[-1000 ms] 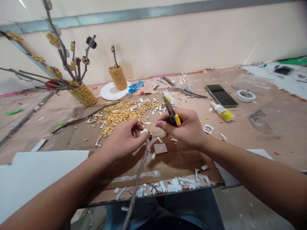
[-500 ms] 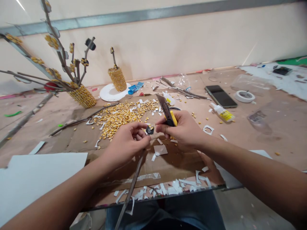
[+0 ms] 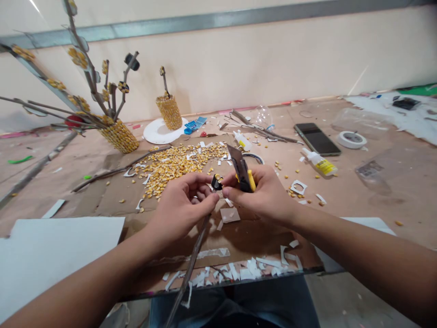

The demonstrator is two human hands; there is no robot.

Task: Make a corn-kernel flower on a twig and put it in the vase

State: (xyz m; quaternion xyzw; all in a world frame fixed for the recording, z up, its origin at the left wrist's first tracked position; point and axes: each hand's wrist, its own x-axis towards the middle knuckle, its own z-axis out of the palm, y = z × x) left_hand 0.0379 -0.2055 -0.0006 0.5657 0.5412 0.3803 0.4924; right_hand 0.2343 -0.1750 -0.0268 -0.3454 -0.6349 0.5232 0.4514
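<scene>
My left hand (image 3: pixel 191 198) is closed round the upper end of a thin brown twig (image 3: pixel 193 259), which slants down past the table's front edge. On the twig's tip sits a small black piece (image 3: pixel 215 183) with corn kernels (image 3: pixel 219 177) on it. My right hand (image 3: pixel 261 191) grips a utility knife (image 3: pixel 241 169), its blade pointing up and away, with yellow on the handle. The thumb and forefinger of that same hand meet at the black piece's right side. Beyond my hands a heap of loose corn kernels (image 3: pixel 177 166) lies on cardboard.
Left stands a kernel-covered pot (image 3: pixel 120 136) with branches; a smaller one (image 3: pixel 169 111) sits on a white disc (image 3: pixel 153 134). Glue bottles (image 3: pixel 321 163), a phone (image 3: pixel 317 138) and a tape roll (image 3: pixel 352 139) lie right. Paper scraps (image 3: pixel 246 269) litter the front edge.
The black piece has tilted, and my right thumb and forefinger have come in from beside it to touch it. The knife has moved slightly right with my right hand.
</scene>
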